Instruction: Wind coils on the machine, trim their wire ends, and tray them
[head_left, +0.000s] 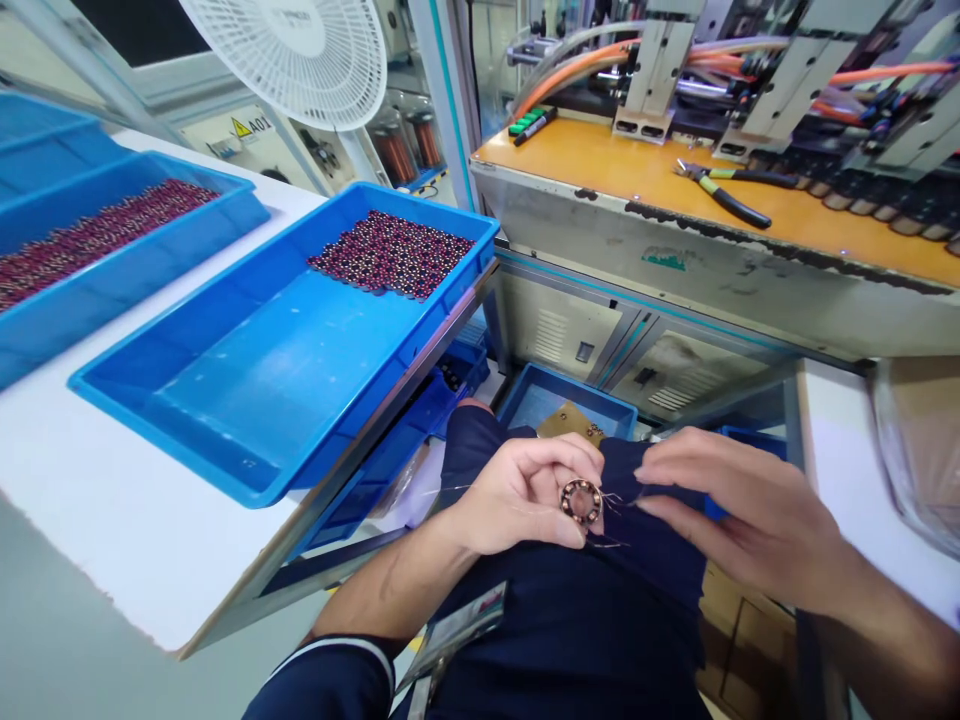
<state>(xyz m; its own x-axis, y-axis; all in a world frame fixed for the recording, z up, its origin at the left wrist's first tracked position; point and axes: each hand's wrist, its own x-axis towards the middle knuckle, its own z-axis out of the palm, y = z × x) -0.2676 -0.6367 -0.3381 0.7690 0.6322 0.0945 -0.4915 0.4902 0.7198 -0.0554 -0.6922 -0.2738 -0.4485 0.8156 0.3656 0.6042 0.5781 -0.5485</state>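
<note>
Between the thumb and fingers of my left hand (pixel 525 495) is a small round wound coil (pixel 581 502), a ring with copper windings around its inside. Thin loose wires stick out from its right side. My right hand (pixel 735 510) is just to the right of the coil, thumb and fingers apart, with a gap between the fingertips and the wire ends. Nothing can be seen in that hand. Both hands are above my lap.
A blue tray (pixel 247 465) partly filled with small coils lies on the white table (pixel 97 520) at left, beside another filled tray (pixel 150 255). Pliers (pixel 731 200) and green-capped markers (pixel 532 125) lie on the orange machine bench (pixel 600 165). A low blue bin (pixel 517 395) stands ahead.
</note>
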